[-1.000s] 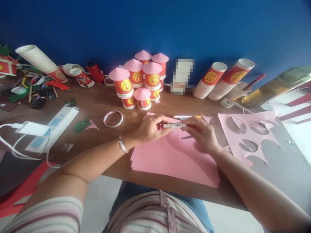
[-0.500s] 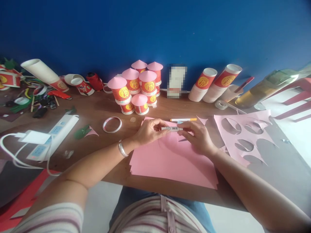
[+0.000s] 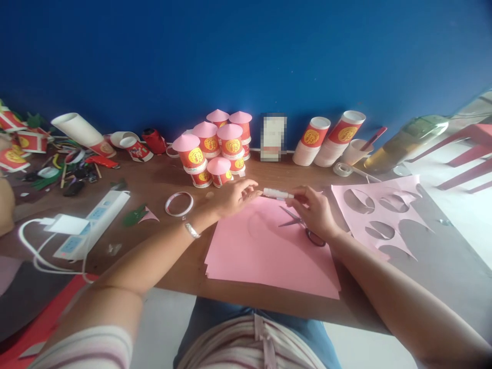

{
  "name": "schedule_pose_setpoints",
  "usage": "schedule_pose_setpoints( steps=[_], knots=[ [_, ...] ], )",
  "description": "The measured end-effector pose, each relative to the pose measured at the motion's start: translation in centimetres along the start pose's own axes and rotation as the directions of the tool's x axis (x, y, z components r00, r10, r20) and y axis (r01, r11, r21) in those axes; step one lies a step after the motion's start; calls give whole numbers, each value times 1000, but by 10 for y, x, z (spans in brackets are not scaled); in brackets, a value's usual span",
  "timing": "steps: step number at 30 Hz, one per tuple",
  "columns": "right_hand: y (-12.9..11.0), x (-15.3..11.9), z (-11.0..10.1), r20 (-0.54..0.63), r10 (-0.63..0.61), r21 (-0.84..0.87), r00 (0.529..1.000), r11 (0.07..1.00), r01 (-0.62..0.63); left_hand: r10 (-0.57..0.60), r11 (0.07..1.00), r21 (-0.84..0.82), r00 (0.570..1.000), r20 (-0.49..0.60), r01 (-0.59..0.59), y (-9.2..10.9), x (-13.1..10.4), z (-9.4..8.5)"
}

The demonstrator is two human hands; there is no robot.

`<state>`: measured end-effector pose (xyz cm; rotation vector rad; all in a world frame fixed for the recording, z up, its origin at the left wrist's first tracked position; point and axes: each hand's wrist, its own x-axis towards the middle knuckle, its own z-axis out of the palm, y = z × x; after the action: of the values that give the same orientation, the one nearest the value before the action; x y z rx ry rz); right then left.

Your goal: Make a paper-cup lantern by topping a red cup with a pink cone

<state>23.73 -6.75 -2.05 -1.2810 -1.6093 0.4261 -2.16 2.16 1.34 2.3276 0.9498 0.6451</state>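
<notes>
My right hand (image 3: 313, 210) pinches one end of a small white tube (image 3: 277, 193) above the back edge of a stack of pink paper (image 3: 265, 251). Just left of the tube's other end is my left hand (image 3: 235, 199), its fingers loosely curled and apart, with nothing visible in them. Scissors (image 3: 294, 221) lie partly open on the pink paper, their handles beside my right wrist. Behind my left hand stand red cups with pink cone tops (image 3: 230, 141), some stacked in two levels.
A white tape ring (image 3: 179, 204) and a power strip (image 3: 96, 220) lie on the left. Cut pink paper (image 3: 348, 215), cup stacks (image 3: 310, 141) and a bottle (image 3: 403, 143) are at the right. Odds and ends crowd the far left.
My left hand has let go of the tube and moved a little left. My right hand still holds the tube. The scissors show more fully, and the view has shifted slightly.
</notes>
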Motion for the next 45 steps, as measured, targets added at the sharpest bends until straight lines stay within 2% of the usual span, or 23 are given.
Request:
schedule_pose_setpoints(
  steps=[1,2,4,6,8,13,16,17,19,21,23,24,26,29,32,38,45],
  knots=[
    [2,2,-1,-35,75,32,997,997,-74,39,976,216,999,-17,-35,-2,5,-1],
    [4,4,-2,-61,143,58,988,988,-140,56,913,406,998,-6,-49,-4,11,-2],
    [6,7,-4,-89,250,94,964,966,-242,25,746,662,997,76,-69,-4,22,-1],
    [5,9,-5,-92,315,128,945,945,-302,-40,628,775,991,124,-72,-3,33,4],
    [4,10,-5,-85,347,168,934,929,-330,-92,593,803,986,141,-60,-3,44,10],
    [2,12,-4,-40,417,238,908,887,-396,-128,620,784,983,133,-25,-6,59,17],
    [2,13,-4,-22,457,249,889,864,-438,-105,646,763,987,119,-23,-6,56,16],
    [3,13,-5,-23,458,249,888,863,-439,-83,681,732,991,100,-17,-6,54,16],
    [4,14,-5,-29,447,248,894,870,-427,-32,830,557,999,14,19,-7,47,17],
    [6,14,-5,-38,428,254,903,878,-405,-22,978,205,994,-105,44,-9,40,22],
    [7,13,-5,-42,404,262,914,887,-380,-44,994,-110,983,-178,25,-12,33,27],
    [7,13,-5,-41,394,264,918,891,-370,-47,980,-201,979,-197,6,-14,30,30],
    [7,12,-4,-28,386,261,922,893,-366,-24,962,-269,974,-225,-39,-16,25,35],
    [6,9,-1,12,380,253,925,894,-370,35,968,-231,970,-241,-93,-19,20,41],
    [7,7,4,36,323,226,946,919,-323,82,979,-164,969,-234,-122,-20,18,44],
    [12,5,6,60,244,97,968,964,-249,169,986,24,972,-166,-167,-15,9,43],
    [8,1,2,65,61,-135,996,990,-51,182,971,167,981,-69,-169,-8,6,40]
  ],
)
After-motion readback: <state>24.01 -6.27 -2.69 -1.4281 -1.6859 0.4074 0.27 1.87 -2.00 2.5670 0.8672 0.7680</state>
